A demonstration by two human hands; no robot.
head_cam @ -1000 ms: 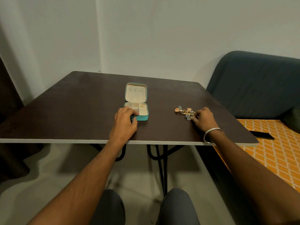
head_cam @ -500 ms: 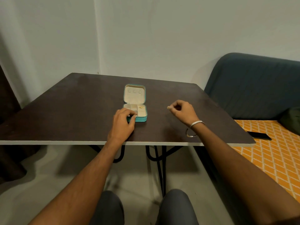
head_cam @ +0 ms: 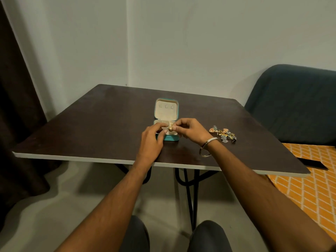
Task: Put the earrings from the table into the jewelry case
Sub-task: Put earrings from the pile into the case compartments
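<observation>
A small teal jewelry case (head_cam: 166,110) stands open in the middle of the dark table (head_cam: 101,128), its cream lid upright. My right hand (head_cam: 189,130) hovers over the case's front tray, pinching a small gold earring (head_cam: 171,128) between fingertips. My left hand (head_cam: 151,140) rests at the case's front left corner, fingertips touching the same earring; whether it grips the case I cannot tell. A pile of several gold, orange and pale blue earrings (head_cam: 222,134) lies on the table to the right of the case. Most of the tray is hidden by my hands.
A dark blue sofa (head_cam: 294,104) stands to the right of the table, with an orange patterned cover (head_cam: 309,180) and a black phone (head_cam: 312,163) on its seat. A dark curtain (head_cam: 16,106) hangs at the left. White walls meet behind the table.
My right hand left the earring pile with one earring and carried it leftward to the case. My left hand stayed at the case and raised its fingertips to the earring.
</observation>
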